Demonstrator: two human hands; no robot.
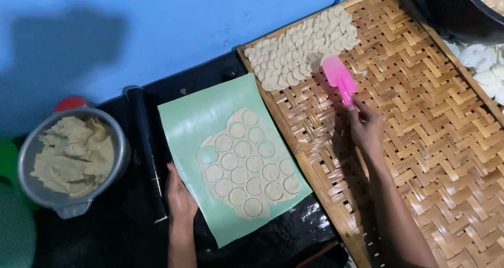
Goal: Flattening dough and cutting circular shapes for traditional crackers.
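Pink spatula [338, 78] pinched in right hand [366, 129]; left hand [180, 198] flat, spread on green mat [210, 121].

We are looking down at a small home-style food-making spot, a simple kitchen corner set against a plain blue wall [173, 21]. We see rolled dough [247, 165] scored into rounds on a green sheet [210, 110], a dark rolling pin [147, 152] beside it on a black worktop [105, 231], and a metal bowl [73, 158] of dough scraps. A woven bamboo tray [436, 142] carries rows of cut discs [302, 47], and a pink spatula [340, 79] lies over it.
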